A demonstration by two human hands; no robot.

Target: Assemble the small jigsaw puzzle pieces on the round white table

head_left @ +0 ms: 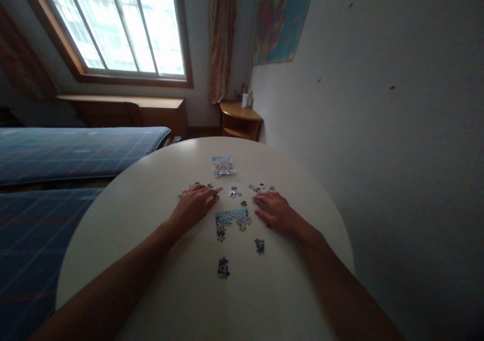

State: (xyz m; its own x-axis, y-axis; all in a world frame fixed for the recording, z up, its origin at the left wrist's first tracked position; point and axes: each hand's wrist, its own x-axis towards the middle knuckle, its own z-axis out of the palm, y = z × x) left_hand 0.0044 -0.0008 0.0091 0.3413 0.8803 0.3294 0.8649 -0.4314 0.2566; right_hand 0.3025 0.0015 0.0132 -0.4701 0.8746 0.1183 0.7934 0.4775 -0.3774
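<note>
A partly joined jigsaw puzzle (232, 216) lies on the round table, with "BLUEY" lettering along its top and a gap in its lower part. My left hand (194, 203) rests to its upper left, fingers stretched out over loose puzzle pieces (209, 185) that it partly hides. On the other side, my right hand (276, 211) lies low with its fingers apart, touching or just above a piece by its fingertips. Between the hands sits a small cluster of pieces (235, 192). Nearer to me are a joined chunk (223, 268) and another small chunk (259, 246).
A picture packet (223, 166) lies farther back on the white round table (151, 280). More loose pieces (262, 187) are scattered beyond my right hand. A bed with a plaid cover (75, 152) stands to the left, and a wall (397, 154) runs along the right.
</note>
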